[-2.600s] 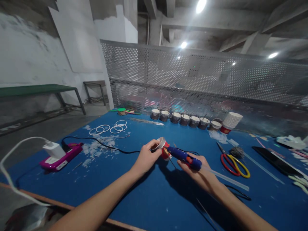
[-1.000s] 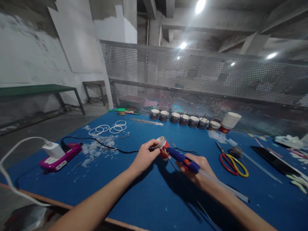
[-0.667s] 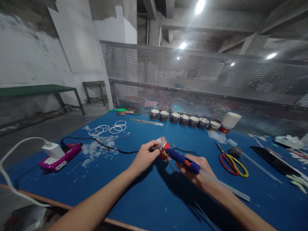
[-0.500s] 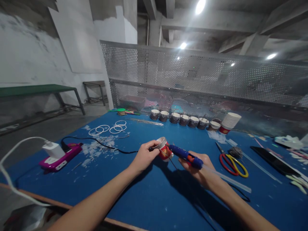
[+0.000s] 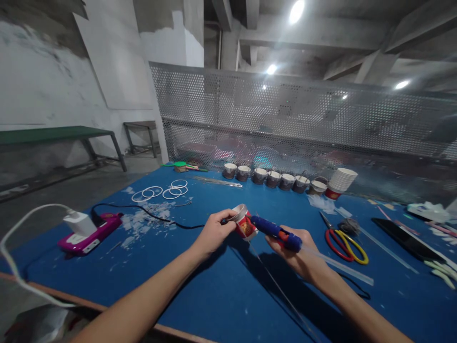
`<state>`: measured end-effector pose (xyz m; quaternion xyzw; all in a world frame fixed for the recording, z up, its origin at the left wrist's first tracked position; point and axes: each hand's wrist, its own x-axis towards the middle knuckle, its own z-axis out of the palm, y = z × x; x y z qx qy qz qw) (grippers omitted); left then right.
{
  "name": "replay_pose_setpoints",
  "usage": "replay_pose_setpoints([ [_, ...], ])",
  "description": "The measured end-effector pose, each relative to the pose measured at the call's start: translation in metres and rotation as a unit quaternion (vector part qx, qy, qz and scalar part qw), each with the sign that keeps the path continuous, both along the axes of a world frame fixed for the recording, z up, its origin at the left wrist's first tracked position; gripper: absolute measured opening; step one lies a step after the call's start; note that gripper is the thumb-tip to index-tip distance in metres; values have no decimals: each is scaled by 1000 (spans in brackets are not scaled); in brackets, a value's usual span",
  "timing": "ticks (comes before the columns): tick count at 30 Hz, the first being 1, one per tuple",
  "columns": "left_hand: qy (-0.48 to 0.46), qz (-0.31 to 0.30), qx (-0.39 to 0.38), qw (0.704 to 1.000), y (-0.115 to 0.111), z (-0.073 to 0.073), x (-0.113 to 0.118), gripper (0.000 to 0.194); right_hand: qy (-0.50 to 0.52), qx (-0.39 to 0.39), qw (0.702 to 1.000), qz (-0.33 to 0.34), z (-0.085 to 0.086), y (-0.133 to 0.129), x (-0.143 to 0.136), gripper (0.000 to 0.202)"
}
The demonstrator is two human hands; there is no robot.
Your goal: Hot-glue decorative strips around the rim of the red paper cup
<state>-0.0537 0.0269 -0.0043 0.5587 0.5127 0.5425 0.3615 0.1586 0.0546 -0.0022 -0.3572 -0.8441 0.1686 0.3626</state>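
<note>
Left hand (image 5: 213, 233): closes on the red cup (image 5: 246, 226), thumb and fingers gripping near the rim.
Cup position: over the middle of the blue table (image 5: 214, 305), between both hands, tilted with the pale mouth toward the upper left; contact with the tabletop hard to tell.
Right hand (image 5: 302, 259): wraps around the blue glue gun (image 5: 269, 228), fingers curled about the body near the orange trigger (image 5: 283, 235).
Nozzle: points at the side of the cup, just beside it; touching or not, impossible to tell.
Clear stick (image 5: 342, 266): juts from the rear of the gun and slants above the wrist.
Thin strand (image 5: 274, 284): runs from just below the cup toward the near side of the table, between the forearms.
Left side: purple power strip (image 5: 103, 231) with a white plug (image 5: 79, 224) in it, black cable (image 5: 132, 205) leading toward the left hand, pale scraps (image 5: 143, 216) scattered near thin white rings (image 5: 163, 192).
Back row: seven small dark cups (image 5: 260, 176) with white rims, then a leaning stack of paper cups (image 5: 341, 182), all before a perforated metal screen (image 5: 250, 105).
Right side: scissors (image 5: 333, 231) with red and yellow handles, just beside a grey yarn ball (image 5: 349, 226); farther right, a flat black slab (image 5: 407, 238).
</note>
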Motion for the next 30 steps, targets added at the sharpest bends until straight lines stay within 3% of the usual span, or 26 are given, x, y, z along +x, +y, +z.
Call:
replay_pose_setpoints([
  [4,-17,-8,-1,1000,0,1,0,16,-30,47,998,37,-2,-8,-2,28],
  [9,-37,-15,-6,999,0,0,2,17,-47,41,996,70,2,-13,-3,27],
  [18,12,2,-5,1000,-2,2,0,23,1,-5,1000,-6,3,1,-1,31],
  [25,9,-11,-9,1000,0,-2,-1,28,-14,-15,1000,12,1,-5,-2,28],
  [30,9,-12,-5,1000,1,-2,-3,29,29,-98,995,-3,9,-3,0,34],
])
